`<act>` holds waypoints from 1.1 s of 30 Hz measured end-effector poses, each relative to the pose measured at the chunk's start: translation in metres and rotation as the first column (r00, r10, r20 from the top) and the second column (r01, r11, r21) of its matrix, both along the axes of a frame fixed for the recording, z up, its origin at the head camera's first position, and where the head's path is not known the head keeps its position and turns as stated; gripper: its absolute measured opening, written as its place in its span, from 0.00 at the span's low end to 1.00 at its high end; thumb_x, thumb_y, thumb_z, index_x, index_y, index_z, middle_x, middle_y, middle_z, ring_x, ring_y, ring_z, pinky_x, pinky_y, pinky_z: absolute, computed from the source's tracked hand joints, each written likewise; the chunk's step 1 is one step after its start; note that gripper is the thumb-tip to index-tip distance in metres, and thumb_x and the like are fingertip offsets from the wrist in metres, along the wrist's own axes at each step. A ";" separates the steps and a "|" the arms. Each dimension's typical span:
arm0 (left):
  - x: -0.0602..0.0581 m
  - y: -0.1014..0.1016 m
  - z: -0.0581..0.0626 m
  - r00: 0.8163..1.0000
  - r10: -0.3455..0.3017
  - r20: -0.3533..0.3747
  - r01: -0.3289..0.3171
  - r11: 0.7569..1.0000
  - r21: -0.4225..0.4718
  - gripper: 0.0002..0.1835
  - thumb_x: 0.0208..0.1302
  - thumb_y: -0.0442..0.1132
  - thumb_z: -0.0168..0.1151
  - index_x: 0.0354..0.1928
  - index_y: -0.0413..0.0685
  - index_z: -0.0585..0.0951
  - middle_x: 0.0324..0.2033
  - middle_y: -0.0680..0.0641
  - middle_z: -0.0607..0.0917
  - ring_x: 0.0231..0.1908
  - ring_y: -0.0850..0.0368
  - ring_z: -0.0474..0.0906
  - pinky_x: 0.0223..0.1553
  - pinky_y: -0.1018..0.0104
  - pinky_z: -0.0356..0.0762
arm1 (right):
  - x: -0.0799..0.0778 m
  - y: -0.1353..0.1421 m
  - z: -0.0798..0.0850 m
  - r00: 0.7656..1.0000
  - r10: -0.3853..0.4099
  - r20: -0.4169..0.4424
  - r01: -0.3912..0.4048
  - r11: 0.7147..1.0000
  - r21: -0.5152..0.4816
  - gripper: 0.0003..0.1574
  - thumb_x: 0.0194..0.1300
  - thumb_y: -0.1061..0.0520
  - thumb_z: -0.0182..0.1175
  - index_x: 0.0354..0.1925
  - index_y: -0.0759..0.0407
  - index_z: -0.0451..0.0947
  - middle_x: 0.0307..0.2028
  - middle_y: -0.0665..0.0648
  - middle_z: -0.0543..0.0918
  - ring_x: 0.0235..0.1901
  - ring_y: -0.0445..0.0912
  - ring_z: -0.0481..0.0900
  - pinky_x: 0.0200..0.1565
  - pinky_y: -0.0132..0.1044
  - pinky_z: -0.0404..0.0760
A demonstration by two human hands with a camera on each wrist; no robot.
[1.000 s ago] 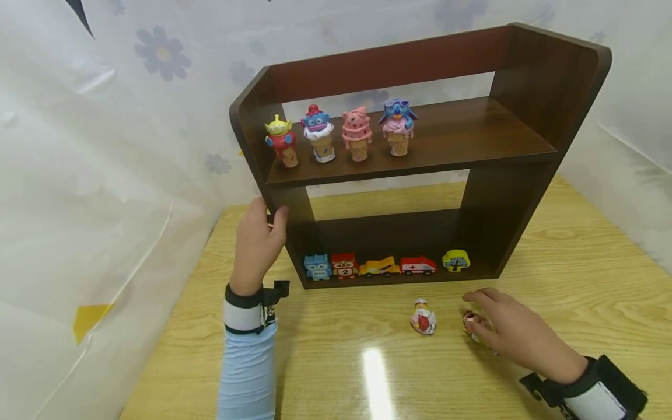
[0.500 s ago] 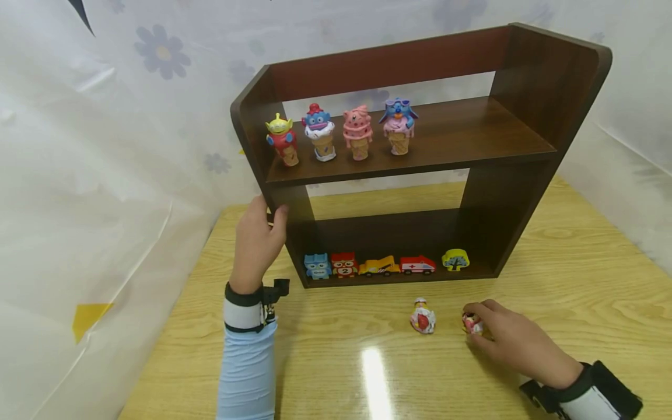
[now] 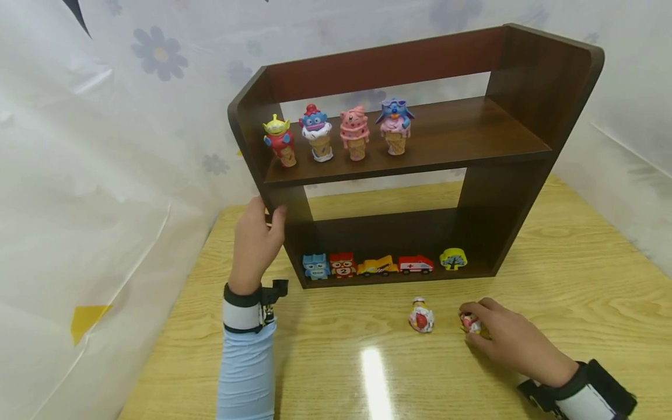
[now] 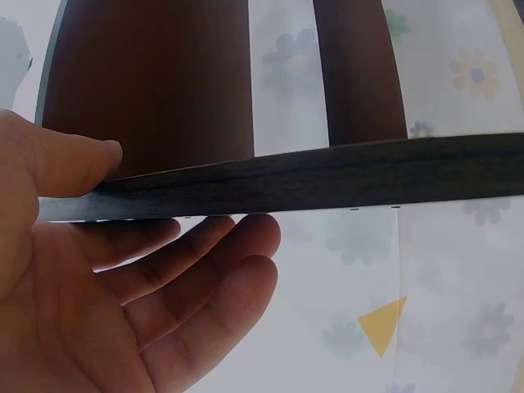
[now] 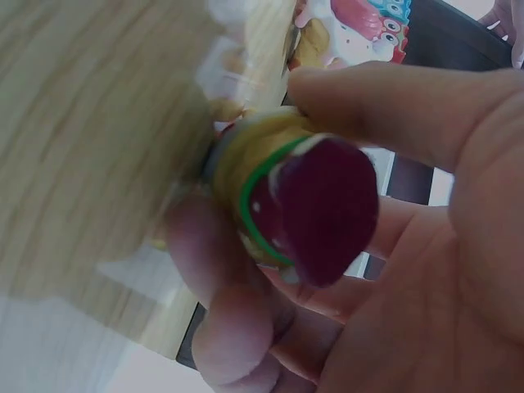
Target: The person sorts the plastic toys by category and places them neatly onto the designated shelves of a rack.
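My left hand (image 3: 257, 248) holds the left side panel of a dark brown two-tier shelf (image 3: 409, 166). In the left wrist view, the thumb lies on one face of the panel (image 4: 327, 176) and the fingers on the other. On the table in front of the shelf, my right hand (image 3: 517, 338) pinches a small toy figurine (image 3: 471, 322). Seen from the right wrist, this figurine (image 5: 327, 213) shows a dark red end, a green band and a tan body between thumb and fingers. Left of it lies another figurine (image 3: 422, 316), white, red and yellow.
Several ice-cream-cone figurines, among them a pink one (image 3: 355, 133), stand along the upper tier's left part. On the lower tier sit a blue owl block (image 3: 316, 266), a red owl block (image 3: 343, 265), a yellow tow truck (image 3: 377, 266), an ambulance (image 3: 415, 264) and a yellow tree (image 3: 453, 259).
My right hand has closed its fingers and thumb round the figurine, which stays at nearly the same place on the table. The left hand keeps its hold on the shelf.
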State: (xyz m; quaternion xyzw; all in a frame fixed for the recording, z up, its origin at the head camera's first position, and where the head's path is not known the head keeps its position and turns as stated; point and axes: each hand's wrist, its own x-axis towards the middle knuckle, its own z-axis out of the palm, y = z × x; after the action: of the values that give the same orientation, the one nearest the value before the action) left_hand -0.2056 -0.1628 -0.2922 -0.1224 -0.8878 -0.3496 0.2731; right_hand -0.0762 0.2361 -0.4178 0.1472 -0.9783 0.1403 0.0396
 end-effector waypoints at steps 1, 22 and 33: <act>0.000 0.000 0.000 1.000 0.001 0.000 -0.001 1.000 -0.002 0.18 0.73 0.44 0.53 0.56 0.37 0.75 0.48 0.37 0.83 0.42 0.41 0.84 0.42 0.48 0.85 | 0.000 0.000 0.000 1.000 -0.001 -0.003 0.001 1.000 0.000 0.23 0.55 0.52 0.71 0.49 0.56 0.80 0.40 0.52 0.80 0.31 0.38 0.74 0.32 0.39 0.79; 0.000 -0.001 -0.001 1.000 -0.005 -0.020 0.005 1.000 0.004 0.16 0.72 0.43 0.54 0.52 0.37 0.77 0.45 0.37 0.83 0.40 0.42 0.84 0.40 0.49 0.85 | 0.001 -0.005 0.001 0.992 -0.020 -0.124 0.004 0.992 -0.127 0.20 0.56 0.59 0.69 0.49 0.51 0.82 0.39 0.50 0.80 0.31 0.36 0.72 0.30 0.32 0.73; -0.001 -0.001 0.000 0.999 -0.011 -0.034 0.011 1.000 -0.002 0.17 0.72 0.42 0.54 0.53 0.36 0.77 0.46 0.37 0.84 0.40 0.41 0.84 0.40 0.48 0.85 | 0.002 -0.006 0.010 0.968 -0.032 -0.250 -0.035 0.965 -0.259 0.28 0.57 0.65 0.67 0.58 0.58 0.78 0.46 0.58 0.82 0.30 0.33 0.68 0.27 0.27 0.68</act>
State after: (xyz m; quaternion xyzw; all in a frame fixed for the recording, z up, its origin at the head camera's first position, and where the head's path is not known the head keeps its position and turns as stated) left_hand -0.2067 -0.1636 -0.2925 -0.1335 -0.8826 -0.3481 0.2863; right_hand -0.0743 0.2303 -0.4081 0.1579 -0.9382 0.2480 0.1826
